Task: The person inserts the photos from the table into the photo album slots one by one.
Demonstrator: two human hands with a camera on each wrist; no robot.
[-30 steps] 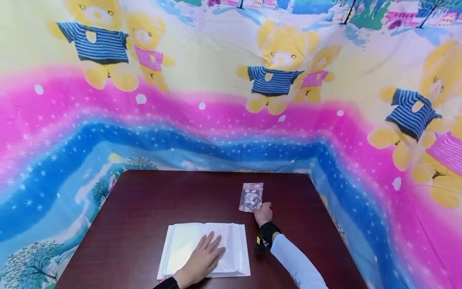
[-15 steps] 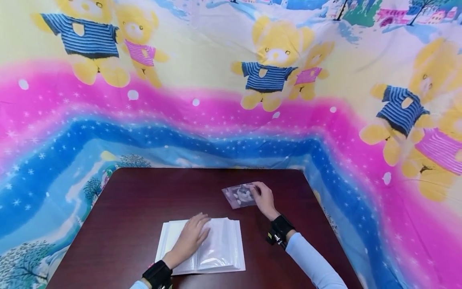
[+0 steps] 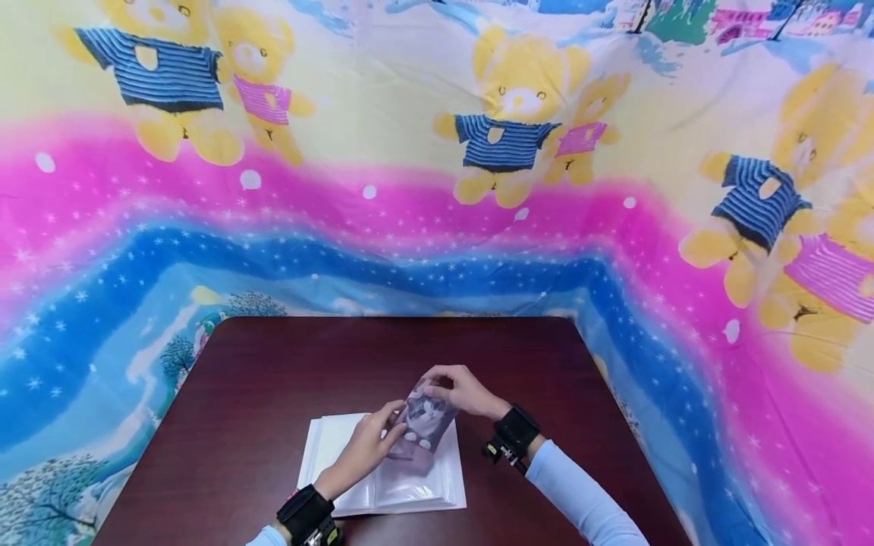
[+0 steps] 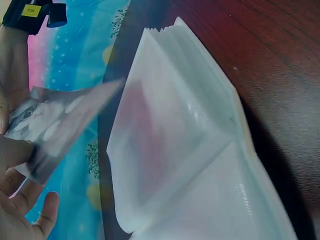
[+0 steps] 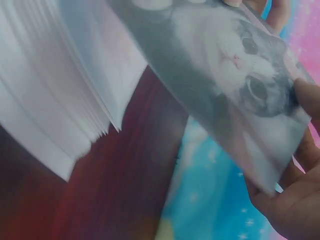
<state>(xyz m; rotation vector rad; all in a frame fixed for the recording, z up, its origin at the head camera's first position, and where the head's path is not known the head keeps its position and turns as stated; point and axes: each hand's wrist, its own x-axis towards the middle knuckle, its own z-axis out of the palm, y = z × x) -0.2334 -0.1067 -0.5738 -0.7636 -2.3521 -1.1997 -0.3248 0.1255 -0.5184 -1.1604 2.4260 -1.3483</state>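
Observation:
A photo print of a kitten (image 3: pixel 425 417) is held tilted above an open white photo album (image 3: pixel 410 491). My right hand (image 3: pixel 467 393) pinches its upper right end, the thumb lying on the picture side. At the opposite edge, my left hand (image 3: pixel 363 449) grips the print between thumb and fingers. In the left wrist view, the album's clear-sleeved pages (image 4: pixel 170 135) fan up at the spine, and the print (image 4: pixel 60 120) is apart from them. The right wrist view has the kitten's face (image 5: pixel 245 70) close up, beside the page edges (image 5: pixel 65 100).
The dark reddish-brown table (image 3: pixel 273 371) extends behind and to both sides of the album. A cloth printed with teddy bears (image 3: pixel 382 227) hangs around its back and sides. Black straps with small cameras (image 3: pixel 515 431) sit on both wrists.
The right hand has picked the kitten print up off the table and brought it left and nearer, over the album. The left hand has lifted from the pages and taken the print's other edge.

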